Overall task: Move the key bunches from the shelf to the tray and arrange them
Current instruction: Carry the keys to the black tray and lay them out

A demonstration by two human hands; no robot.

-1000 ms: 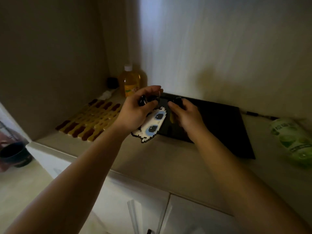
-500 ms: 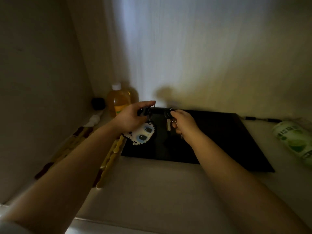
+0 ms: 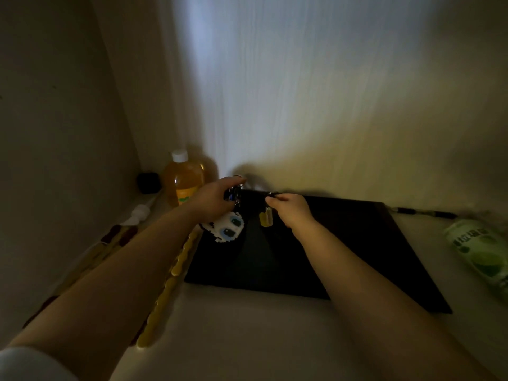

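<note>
— Black tray (image 3: 357,243), anything set down on it yet?
— No. Left hand (image 3: 211,200) pinches the key bunch with the white charm (image 3: 225,228); right hand (image 3: 294,209) pinches the ring with the yellow tag (image 3: 266,218). Both hang above its far edge; releasing and arranging remain.

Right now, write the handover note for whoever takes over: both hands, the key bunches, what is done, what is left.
Left hand: shut on the key bunch with the white pixel charm, which hangs over the far left corner of the black tray.
Right hand: fingers pinch the ring of the key bunch with the yellow tag, also over the tray's far end.
Done: both bunches are held over the tray; whether either touches it cannot be told in this dim light.
Left: set both down on the tray, let go, arrange them side by side.
</note>
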